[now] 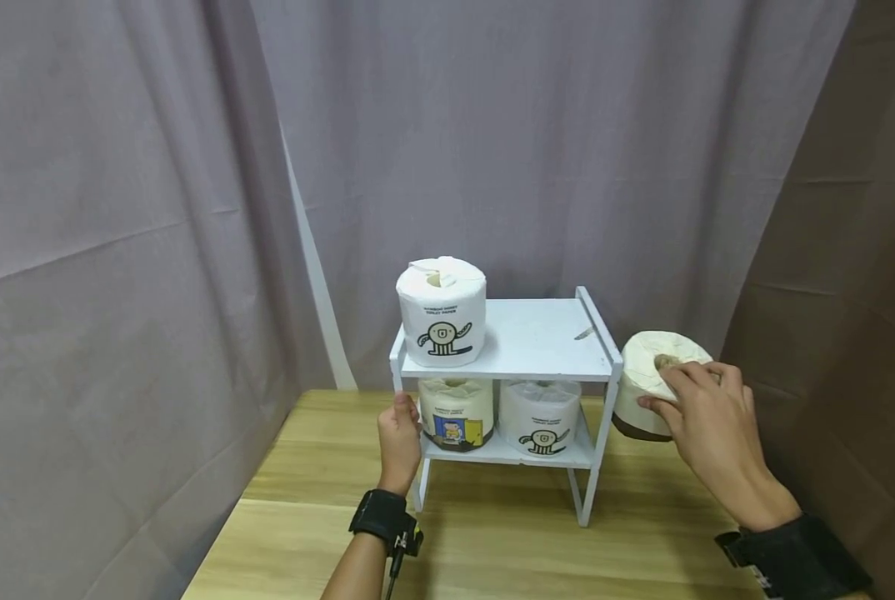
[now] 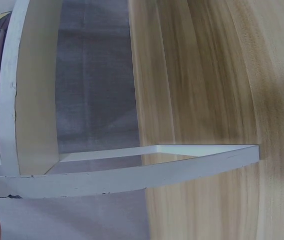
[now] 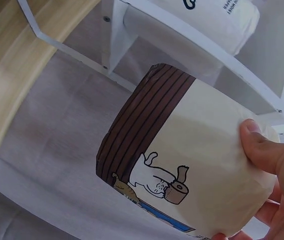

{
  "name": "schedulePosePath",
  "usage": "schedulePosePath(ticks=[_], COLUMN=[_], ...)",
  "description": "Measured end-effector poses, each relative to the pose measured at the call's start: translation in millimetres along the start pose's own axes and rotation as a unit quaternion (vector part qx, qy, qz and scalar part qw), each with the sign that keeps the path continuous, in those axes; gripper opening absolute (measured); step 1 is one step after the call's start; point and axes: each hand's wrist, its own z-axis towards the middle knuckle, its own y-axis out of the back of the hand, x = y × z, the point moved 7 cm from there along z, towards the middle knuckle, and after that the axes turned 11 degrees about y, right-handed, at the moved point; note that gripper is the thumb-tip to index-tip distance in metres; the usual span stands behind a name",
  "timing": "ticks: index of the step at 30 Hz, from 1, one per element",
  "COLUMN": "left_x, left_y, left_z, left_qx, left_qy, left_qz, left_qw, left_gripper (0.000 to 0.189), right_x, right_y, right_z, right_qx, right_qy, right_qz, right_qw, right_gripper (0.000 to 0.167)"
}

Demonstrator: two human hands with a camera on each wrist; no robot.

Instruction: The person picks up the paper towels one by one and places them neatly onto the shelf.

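My right hand grips a cream, brown-based toilet roll by its top, fingers at the core hole. It hangs in the air right of a white two-tier shelf; the right wrist view shows a cat drawing on its wrapper. My left hand holds the shelf's left post, its thumb upward; most of its fingers are hidden. A white toilet roll stands at the left of the top tier. Below it sit a cream toilet roll on the left and another white toilet roll on the right.
The shelf stands on a wood-grain table. Grey curtains hang behind and to the left, and a brownish curtain closes the right side. Black bands with cameras circle both wrists.
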Motion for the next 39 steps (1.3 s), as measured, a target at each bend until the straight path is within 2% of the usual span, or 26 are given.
schedulePosePath(ticks=[8,16,24,39], left_x=[-2.0,-3.6,-0.8,1.3], left_y=[2.9,1.9,2.4,1.2], left_z=[2.7,4.7,3.3,0.1], left_qx=[0.003,0.013,0.012,0.001], left_qy=[-0.016,-0.031,-0.022,-0.006], left_qz=[0.007,0.006,0.003,0.001], left_qw=[0.9998,0.9994,0.9997,1.0], left_gripper=[0.065,0.066,0.071,0.066], right_x=[1.9,0.0,-2.3,-6.0], right_y=[10.4,19.4,24.7,32.5], right_z=[11.2,18.1,22.9,30.7], right_qx=[-0.009,-0.011,-0.011,-0.002], right_qy=[0.013,0.007,0.006,0.002], right_qz=[0.004,0.018,0.027,0.035], right_qw=[0.9999,0.9998,0.9995,0.9994], right_gripper=[0.042,0.038,0.042,0.043])
